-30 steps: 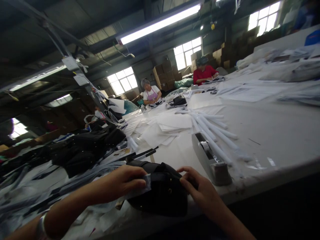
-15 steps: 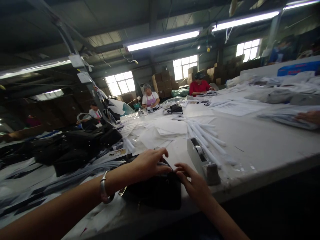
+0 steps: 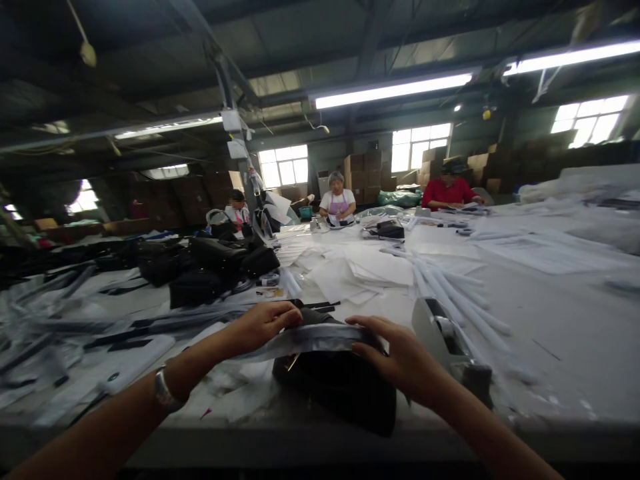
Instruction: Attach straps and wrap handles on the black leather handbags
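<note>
A black bag (image 3: 340, 397) lies on the table right in front of me, with a small gold-coloured metal piece on its left side. Across its upper edge runs a grey strap (image 3: 325, 339), seemingly covered in clear plastic, bowed slightly upward. My left hand (image 3: 263, 328) is closed at the strap's left part, thumb and fingers pinched together. Thumb below and fingers above, my right hand (image 3: 395, 350) grips the strap's right end over the bag. A grey tape dispenser (image 3: 450, 347) stands just right of my right hand.
Long white wrapped rolls (image 3: 460, 293) lie behind the dispenser. White sheets (image 3: 370, 270) are spread mid-table. Black bags (image 3: 200, 267) are heaped to the left, near plastic-covered straps (image 3: 150, 327). Several people sit across the table, one in a red top (image 3: 447, 193).
My view has swung left, shifting the scene rightward. My hands, close together at the bag's top before, are now apart with the grey strap stretched between them. A co-worker's hand has left view.
</note>
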The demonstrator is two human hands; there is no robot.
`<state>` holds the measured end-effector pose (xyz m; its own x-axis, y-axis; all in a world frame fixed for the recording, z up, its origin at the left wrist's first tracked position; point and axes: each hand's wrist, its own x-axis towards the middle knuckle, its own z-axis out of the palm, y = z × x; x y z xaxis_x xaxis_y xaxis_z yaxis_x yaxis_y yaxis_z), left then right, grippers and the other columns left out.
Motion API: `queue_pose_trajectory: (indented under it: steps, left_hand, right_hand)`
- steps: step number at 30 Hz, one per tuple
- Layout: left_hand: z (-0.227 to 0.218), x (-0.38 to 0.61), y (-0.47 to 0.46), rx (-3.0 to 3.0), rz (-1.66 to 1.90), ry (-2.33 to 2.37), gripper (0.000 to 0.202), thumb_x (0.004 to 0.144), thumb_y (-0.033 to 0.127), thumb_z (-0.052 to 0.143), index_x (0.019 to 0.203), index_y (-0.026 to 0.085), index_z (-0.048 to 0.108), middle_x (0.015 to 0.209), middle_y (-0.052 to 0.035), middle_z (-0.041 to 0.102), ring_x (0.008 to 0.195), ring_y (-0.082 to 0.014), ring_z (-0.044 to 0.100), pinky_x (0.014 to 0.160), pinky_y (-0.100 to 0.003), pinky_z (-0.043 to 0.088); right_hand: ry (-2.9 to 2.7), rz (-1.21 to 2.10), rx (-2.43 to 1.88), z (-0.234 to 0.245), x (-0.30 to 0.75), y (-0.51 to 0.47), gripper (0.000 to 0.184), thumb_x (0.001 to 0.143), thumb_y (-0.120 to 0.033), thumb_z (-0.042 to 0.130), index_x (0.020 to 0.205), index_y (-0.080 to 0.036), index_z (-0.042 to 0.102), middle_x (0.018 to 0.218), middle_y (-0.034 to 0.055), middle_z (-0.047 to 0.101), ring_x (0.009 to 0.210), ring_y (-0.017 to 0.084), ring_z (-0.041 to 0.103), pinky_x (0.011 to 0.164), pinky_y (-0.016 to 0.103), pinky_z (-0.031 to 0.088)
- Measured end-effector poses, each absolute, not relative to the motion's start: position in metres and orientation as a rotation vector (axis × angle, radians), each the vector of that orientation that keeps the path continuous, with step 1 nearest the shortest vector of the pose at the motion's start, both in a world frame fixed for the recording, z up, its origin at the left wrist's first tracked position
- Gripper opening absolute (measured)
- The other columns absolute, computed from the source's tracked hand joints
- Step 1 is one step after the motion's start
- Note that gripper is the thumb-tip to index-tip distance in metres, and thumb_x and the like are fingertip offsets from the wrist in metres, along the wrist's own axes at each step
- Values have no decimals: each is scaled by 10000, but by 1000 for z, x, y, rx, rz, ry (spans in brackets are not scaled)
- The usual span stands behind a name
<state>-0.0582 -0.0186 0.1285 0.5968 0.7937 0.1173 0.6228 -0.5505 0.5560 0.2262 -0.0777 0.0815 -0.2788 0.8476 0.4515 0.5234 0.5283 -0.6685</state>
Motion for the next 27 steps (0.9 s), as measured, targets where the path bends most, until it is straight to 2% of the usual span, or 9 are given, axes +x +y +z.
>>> queue_pose_trajectory:
  steps: [6, 10, 12, 13, 15, 18, 21, 24, 27]
  left_hand:
    - [113, -79, -22, 2434, 475, 1003, 367, 883, 446, 609, 1154, 202, 652, 1112, -69, 684, 1010, -221, 616, 871, -293, 451]
    - [124, -68, -16, 2471, 390, 952, 274, 854, 420, 650, 995, 188, 686, 954, -37, 691, 883, -200, 622, 780, -264, 458]
    - [139, -59, -14, 2480, 422, 900, 242, 874, 400, 621, 951, 177, 674, 913, -30, 676, 858, -187, 613, 758, -253, 456]
    - [147, -55, -12, 2495, 443, 869, 240, 888, 395, 601, 950, 173, 666, 897, -28, 668, 844, -181, 607, 744, -248, 452]
    - [165, -48, -10, 2527, 448, 801, 264, 914, 410, 558, 961, 170, 657, 848, -19, 651, 789, -164, 592, 698, -240, 440]
    - [180, -51, -3, 2497, 432, 744, 334, 931, 463, 515, 1041, 173, 638, 757, 0, 615, 684, -142, 559, 614, -231, 410]
    - [173, -77, 9, 2451, 445, 784, 404, 859, 510, 610, 1069, 166, 631, 773, 6, 596, 684, -141, 537, 596, -225, 391]
    - [153, -118, 21, 2474, 497, 969, 472, 693, 544, 764, 931, 147, 669, 772, 14, 586, 699, -146, 518, 609, -223, 378]
    - [137, -154, 26, 2438, 622, 1134, 474, 735, 579, 708, 883, 130, 677, 735, 13, 579, 698, -149, 507, 637, -230, 381]
  right_hand:
    - [-1893, 763, -1170, 88, 241, -74, 394, 835, -329, 677, 1222, -256, 656, 1225, 45, 689, 1186, 278, 596, 1071, 440, 414]
    - [-2006, 724, -1145, 106, 235, -68, 554, 862, -449, 639, 1372, -258, 533, 1316, 80, 633, 1241, 281, 556, 1075, 453, 406]
    - [-2070, 586, -1124, 123, 221, -62, 549, 889, -486, 585, 1386, -263, 517, 1326, 82, 626, 1236, 278, 558, 1061, 446, 409]
    - [-2103, 521, -1123, 133, 212, -58, 506, 899, -496, 562, 1349, -265, 555, 1274, 76, 661, 1181, 274, 594, 1016, 428, 442]
    - [-2205, 499, -1137, 151, 194, -48, 394, 901, -519, 539, 1154, -254, 685, 1001, 49, 751, 916, 244, 680, 806, 355, 515]
    - [-2307, 661, -1149, 168, 179, -35, 392, 885, -554, 545, 783, -209, 702, 609, -11, 649, 554, 151, 563, 532, 262, 414]
    - [-2231, 723, -1152, 170, 185, -30, 419, 877, -574, 551, 727, -193, 640, 591, -24, 588, 544, 129, 496, 522, 252, 367]
    - [-2068, 755, -1154, 167, 204, -32, 437, 880, -595, 545, 714, -195, 606, 625, -14, 575, 597, 138, 510, 573, 265, 398]
    - [-1865, 806, -1184, 167, 226, -32, 492, 886, -626, 510, 630, -207, 542, 573, -10, 524, 550, 142, 491, 559, 286, 420]
